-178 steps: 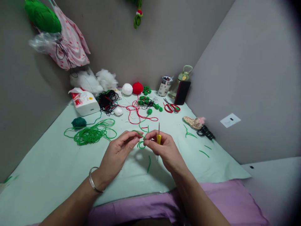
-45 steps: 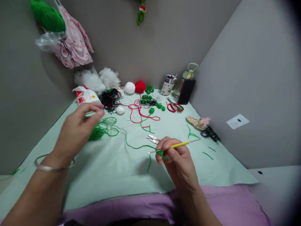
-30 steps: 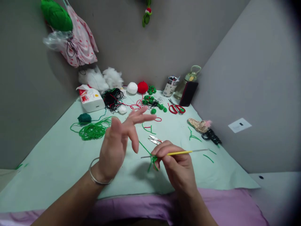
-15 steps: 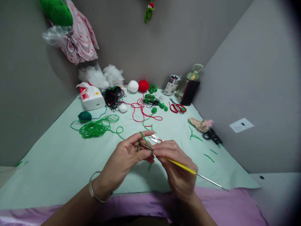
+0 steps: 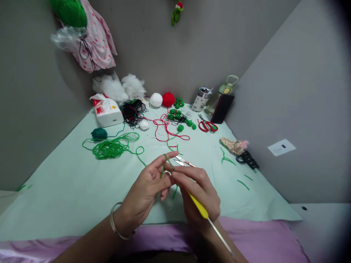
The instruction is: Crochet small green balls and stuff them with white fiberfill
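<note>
My left hand (image 5: 149, 190) has green yarn (image 5: 163, 170) looped over its raised index finger. Its thumb and another finger pinch the yarn near the right fingertips. In my right hand (image 5: 201, 195) is a crochet hook (image 5: 199, 205) with a yellow grip, its metal rear end slanting down to the right. The hook's front tip is hidden among the fingers, and so is the small piece of work there. A short green tail (image 5: 175, 191) hangs below the fingers. Just behind the hands lie small scissors (image 5: 184, 161), partly covered by my right hand.
At left a loose green yarn pile (image 5: 109, 149) lies by a teal ball (image 5: 99, 133) and a tissue pack (image 5: 106, 111). Red scissors (image 5: 207, 125), a pen cup (image 5: 201, 99) and a bottle (image 5: 219, 98) stand back right. Green scraps (image 5: 228, 159) lie at right.
My right hand has turned, so the hook's rear end now points more steeply down toward me. The right fingers have shifted slightly left, over the left fingertips.
</note>
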